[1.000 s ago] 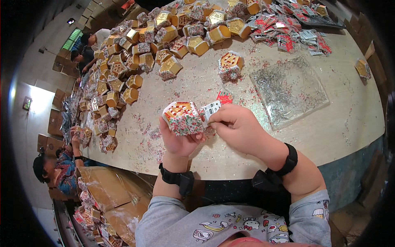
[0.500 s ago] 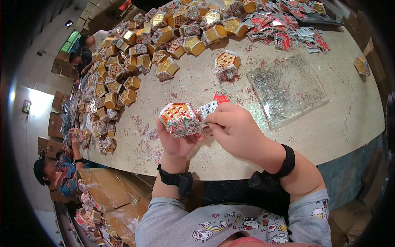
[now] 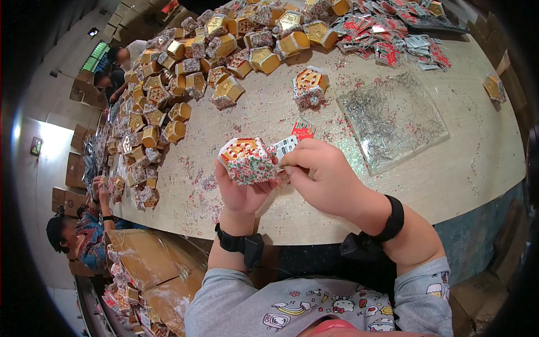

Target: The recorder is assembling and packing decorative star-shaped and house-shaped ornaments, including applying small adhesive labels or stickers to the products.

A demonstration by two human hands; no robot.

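Observation:
A small house-shaped ornament (image 3: pixel 247 162), with a golden, white-edged face and sides coated in red, green and white sprinkles, rests in my left hand (image 3: pixel 241 194). The fingers of that hand curl around it from below. Close against the ornament's right side, my right hand (image 3: pixel 320 171) pinches the lower end of a white printed card tag (image 3: pixel 285 147). Whether a thin pin is also between those fingertips is too small to tell. Just beyond the tag, a red card (image 3: pixel 304 129) lies on the table. Another sprinkled house ornament (image 3: pixel 310 87) stands farther back.
A shallow clear tray (image 3: pixel 438 132) of loose metal pins lies to the right. Piled ornaments (image 3: pixel 179 84) cover the far left, with heaped red and white tags (image 3: pixel 387 42) at the back. Sprinkles litter the table (image 3: pixel 252 224). Co-workers (image 3: pixel 84 238) sit at left beside a cardboard box (image 3: pixel 151 253).
Both hands stay nearly where they were. The ornament is tilted very slightly in my left hand, and my right fingers still pinch beside its right side.

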